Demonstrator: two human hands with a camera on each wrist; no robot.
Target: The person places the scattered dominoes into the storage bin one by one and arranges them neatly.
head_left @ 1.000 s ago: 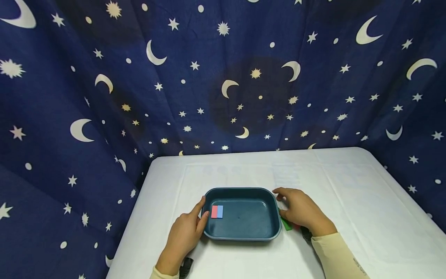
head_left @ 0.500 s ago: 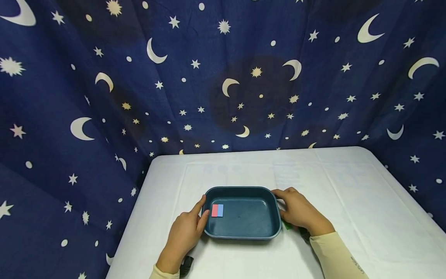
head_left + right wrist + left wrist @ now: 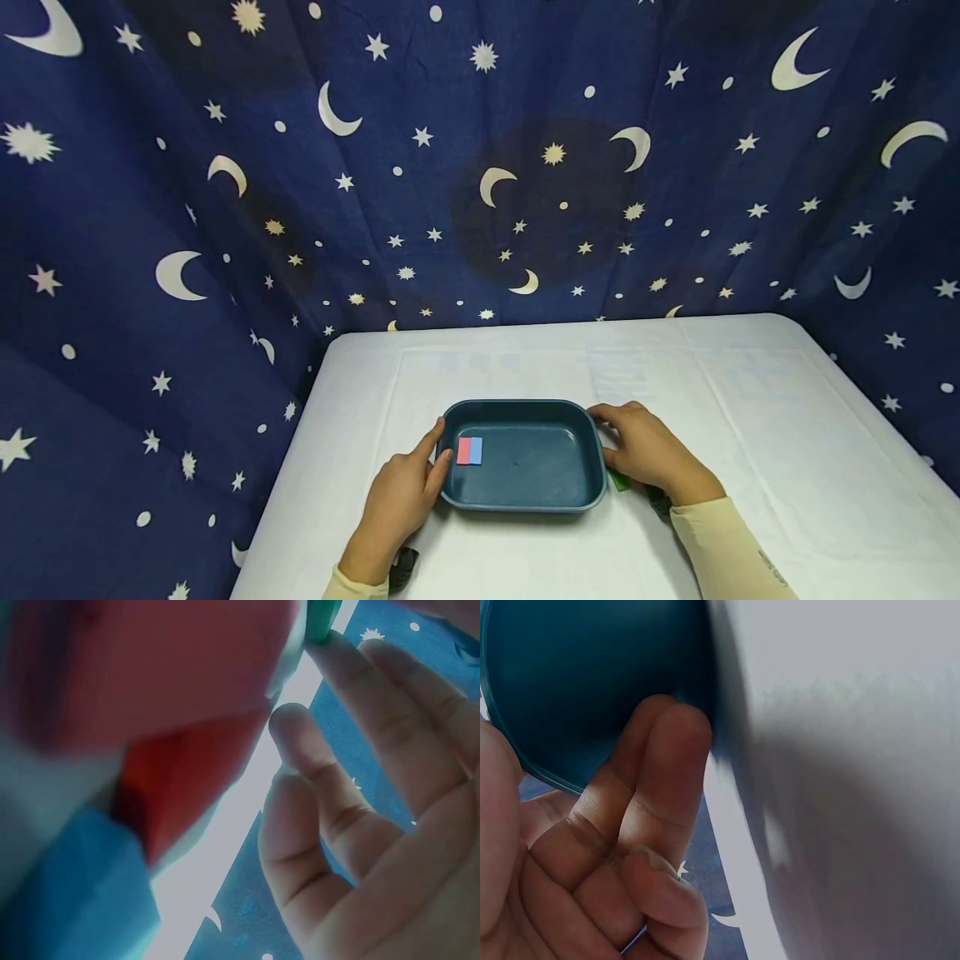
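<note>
A dark teal rectangular tray (image 3: 517, 504) stands on the white-covered table. Flat at its left end lie a pink block (image 3: 464, 451) and a blue block (image 3: 476, 451), side by side. My left hand (image 3: 401, 496) rests against the tray's left side, index finger and thumb spread along the rim; in the left wrist view, its fairly straight fingers touch the outer wall. My right hand (image 3: 652, 450) touches the right rim. Under it shows a green block (image 3: 618, 480). The right wrist view has a red block (image 3: 195, 772), another blue block (image 3: 82, 892) and a blurred pinkish-red shape (image 3: 165, 667) beside the fingers.
White cloth covers the table (image 3: 555, 358), which reaches well behind the tray. A dark blue curtain (image 3: 450, 108) with moons and stars hangs behind it and at the sides. My right palm hides part of the blocks in the head view.
My right index finger has come down onto the tray's right rim, and the red beneath that hand is now mostly covered. The left hand and tray look unmoved; the head view has shifted slightly.
</note>
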